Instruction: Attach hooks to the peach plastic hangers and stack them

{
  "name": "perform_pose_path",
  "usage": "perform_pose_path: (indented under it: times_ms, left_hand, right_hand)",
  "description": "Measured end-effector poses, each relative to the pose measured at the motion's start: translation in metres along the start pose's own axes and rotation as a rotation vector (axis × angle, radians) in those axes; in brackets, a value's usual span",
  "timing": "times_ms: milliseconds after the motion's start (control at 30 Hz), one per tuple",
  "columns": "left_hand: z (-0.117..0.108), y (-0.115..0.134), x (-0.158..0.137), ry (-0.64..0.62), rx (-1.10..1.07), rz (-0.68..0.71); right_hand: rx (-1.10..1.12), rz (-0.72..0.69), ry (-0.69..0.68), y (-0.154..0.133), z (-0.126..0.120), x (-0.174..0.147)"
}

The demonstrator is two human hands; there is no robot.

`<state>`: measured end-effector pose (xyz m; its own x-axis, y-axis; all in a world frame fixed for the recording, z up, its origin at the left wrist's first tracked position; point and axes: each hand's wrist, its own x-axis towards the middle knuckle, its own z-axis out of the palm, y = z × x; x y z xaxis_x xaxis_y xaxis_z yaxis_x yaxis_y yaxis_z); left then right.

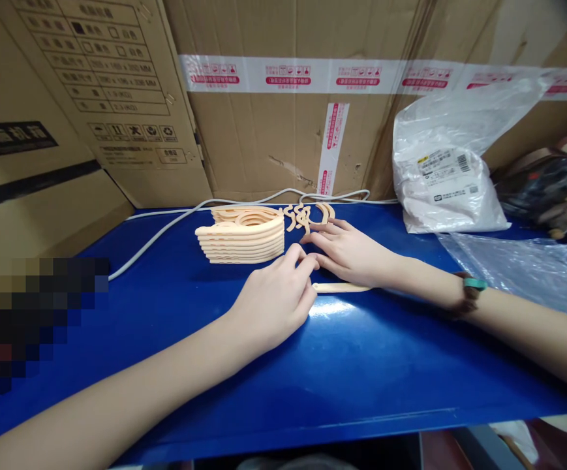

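Observation:
My left hand (278,297) is closed, its thumb and fingertips pressed together; whatever lies between them is hidden. Right beside its thumb, a flat cream plastic strip (342,287) with a small hole at its end lies on the blue tabletop, partly under my right wrist. My right hand (344,251) reaches in palm down with fingers stretched and apart, its thumb side close to the left fingertips. Just beyond its fingers lie several loose cream S-shaped hooks (290,215) and curved pieces (325,212). A neat stack of cream curved plastic hanger parts (241,241) stands left of the hands.
A white cable (160,241) runs along the back of the blue table (342,378). Cardboard boxes (263,137) wall the back and left. At right stand a white plastic bag (449,176) and a clear plastic sheet (522,267). Dark items (547,183) sit behind.

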<state>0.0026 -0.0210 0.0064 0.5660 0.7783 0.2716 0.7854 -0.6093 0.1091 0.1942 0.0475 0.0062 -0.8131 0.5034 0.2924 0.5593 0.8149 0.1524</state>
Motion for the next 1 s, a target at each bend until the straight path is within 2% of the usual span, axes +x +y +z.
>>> perform_pose_path:
  times_ms: [100, 233, 400, 500, 633, 800, 900, 1000]
  left_hand:
    - [-0.001, 0.000, 0.001, 0.021, -0.024, -0.011]
    - [-0.006, 0.002, 0.001, 0.076, -0.082, -0.014]
    - [-0.011, 0.001, 0.000, 0.228, -0.225, 0.072]
    - [-0.010, -0.001, 0.000, 0.327, -0.305, 0.079]
    - [-0.007, -0.004, 0.001, 0.329, -0.347, 0.049]
    - [-0.003, -0.006, 0.003, 0.228, -0.316, 0.062]
    - [0.000, -0.007, 0.004, 0.199, -0.149, 0.070]
    - [0.007, -0.008, 0.003, 0.165, 0.012, 0.095]
  right_hand:
    - [0.007, -0.027, -0.004, -0.011, -0.005, -0.001]
    - [0.108, 0.026, -0.019, -0.029, -0.010, -0.002]
    - [0.281, 0.099, -0.031, -0.050, -0.020, -0.009]
    - [0.356, 0.137, -0.034, -0.060, -0.026, -0.015]
    - [0.449, 0.060, -0.089, -0.069, -0.035, -0.024]
    - [0.317, 0.020, 0.021, -0.052, -0.042, -0.033]
    - [0.216, 0.103, 0.056, -0.030, -0.039, -0.038]
    - [0.184, 0.144, 0.012, -0.016, -0.033, -0.043]
